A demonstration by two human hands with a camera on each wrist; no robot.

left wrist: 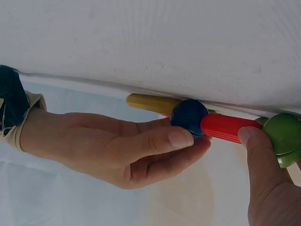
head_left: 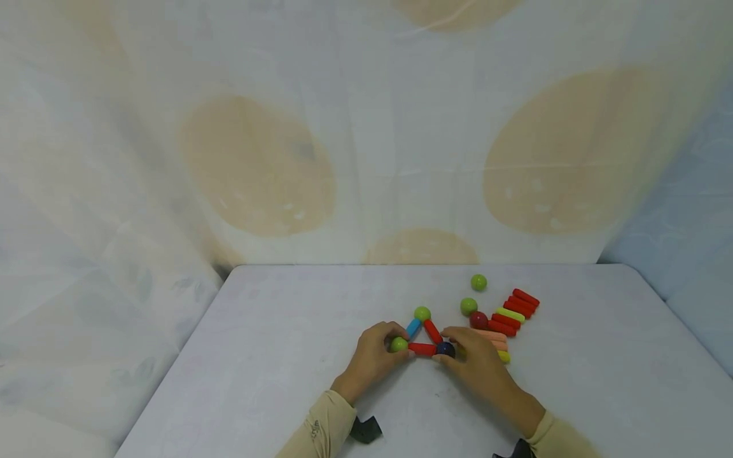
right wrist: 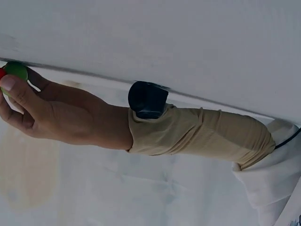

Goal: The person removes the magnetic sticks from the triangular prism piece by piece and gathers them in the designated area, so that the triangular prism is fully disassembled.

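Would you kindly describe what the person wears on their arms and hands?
Both hands, left hand and right hand, are bare. Each forearm has a snug beige sleeve ending at the wrist, with a small black camera unit strapped over it.

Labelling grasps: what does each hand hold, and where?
Left hand pinches the green ball at the triangle's left corner; right hand pinches the dark blue ball at the red stick's other end.
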